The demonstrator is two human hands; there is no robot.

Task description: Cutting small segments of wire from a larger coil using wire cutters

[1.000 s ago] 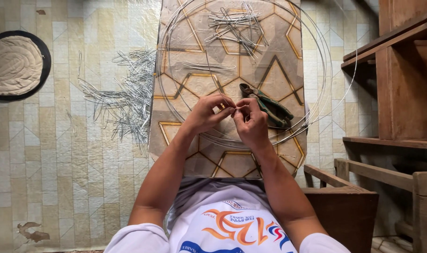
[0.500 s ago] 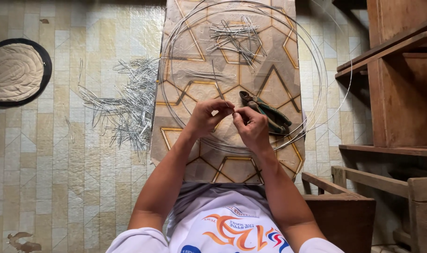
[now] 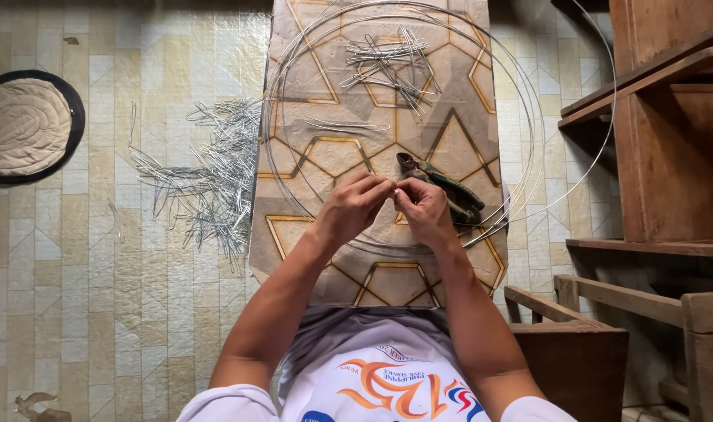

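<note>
Tiled floor carries a patterned mat (image 3: 450,270); near its middle my left hand (image 3: 355,207) and right hand (image 3: 424,209) meet, fingertips pinched on a thin wire piece (image 3: 393,190), beside green-handled pliers (image 3: 444,187) inside the wire coil (image 3: 521,94).

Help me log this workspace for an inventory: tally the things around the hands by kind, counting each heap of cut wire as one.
Hands: 2, left hand and right hand, pinching a small wire piece between them
Pliers: 1
Wire coil: 1
Heaps of cut wire: 2, floor heap and mat heap
Patterned mat: 1
Round cushion: 1
Total: 8
</note>
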